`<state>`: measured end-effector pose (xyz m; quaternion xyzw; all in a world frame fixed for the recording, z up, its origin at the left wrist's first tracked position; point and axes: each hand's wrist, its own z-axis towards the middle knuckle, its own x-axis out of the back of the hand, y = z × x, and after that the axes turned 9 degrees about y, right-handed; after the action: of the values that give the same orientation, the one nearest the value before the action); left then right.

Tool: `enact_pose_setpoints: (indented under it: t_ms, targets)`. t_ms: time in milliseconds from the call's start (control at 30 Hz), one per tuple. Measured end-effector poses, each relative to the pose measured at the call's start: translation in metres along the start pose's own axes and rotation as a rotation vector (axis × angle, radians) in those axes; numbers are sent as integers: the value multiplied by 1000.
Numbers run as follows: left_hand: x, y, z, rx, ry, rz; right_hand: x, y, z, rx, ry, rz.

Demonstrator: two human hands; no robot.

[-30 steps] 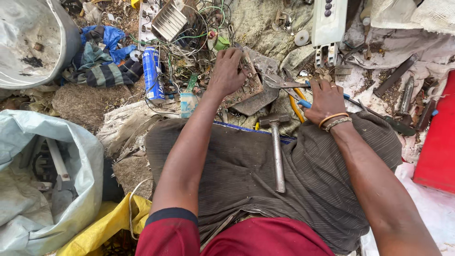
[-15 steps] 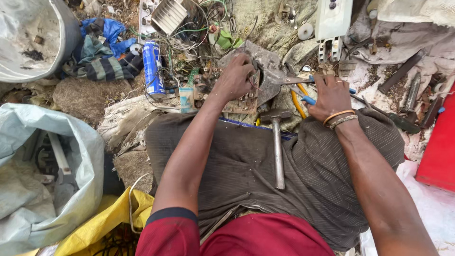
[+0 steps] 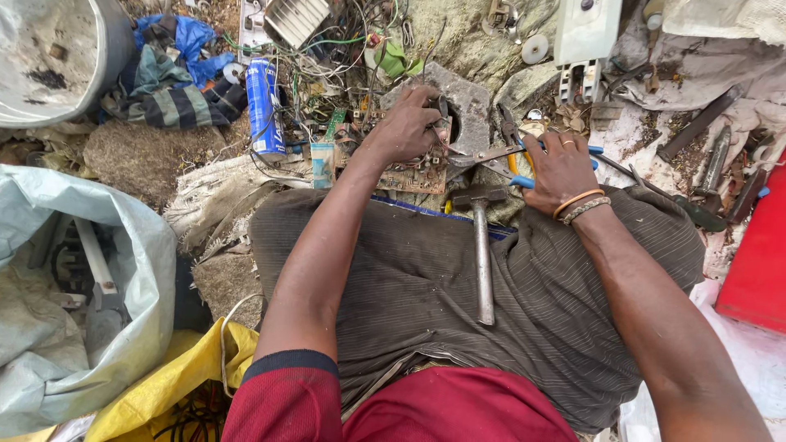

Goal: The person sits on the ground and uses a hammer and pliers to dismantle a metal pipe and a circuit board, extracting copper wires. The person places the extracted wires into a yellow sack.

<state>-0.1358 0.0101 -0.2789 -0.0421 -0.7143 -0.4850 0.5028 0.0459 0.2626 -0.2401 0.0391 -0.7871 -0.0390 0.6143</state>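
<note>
My left hand grips a brown circuit board with parts on it, just past my knees, against a flat grey slab. My right hand rests on blue-handled pliers lying among the scrap, its fingers curled over the handles. A steel hammer lies on my lap on the dark striped cloth, head pointing away from me, between both arms.
A blue cylinder can and tangled wires lie at the far left. A pale sack and yellow bag sit at my left. A red box stands right. Metal rods and a white plastic part lie beyond.
My left hand drew the circuit board nearer and now presses it by the grey slab. My right hand shifted slightly onto the pliers. The hammer stayed on my lap.
</note>
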Motion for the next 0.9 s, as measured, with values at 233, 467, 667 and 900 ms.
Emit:
enact_pose_setpoints:
  t_ms: [233, 467, 667, 900]
  targets:
    - [-7, 2, -5, 24, 45, 55, -2, -5, 13, 69, -19, -30]
    - [-6, 10, -7, 37, 128, 68, -3, -20, 19, 20, -134, -86]
    - [-11, 8, -7, 29, 157, 45, -5, -28, 9, -7, -173, 18]
    - [-14, -10, -3, -98, 160, -23, 1, -13, -2, -85, -154, 98]
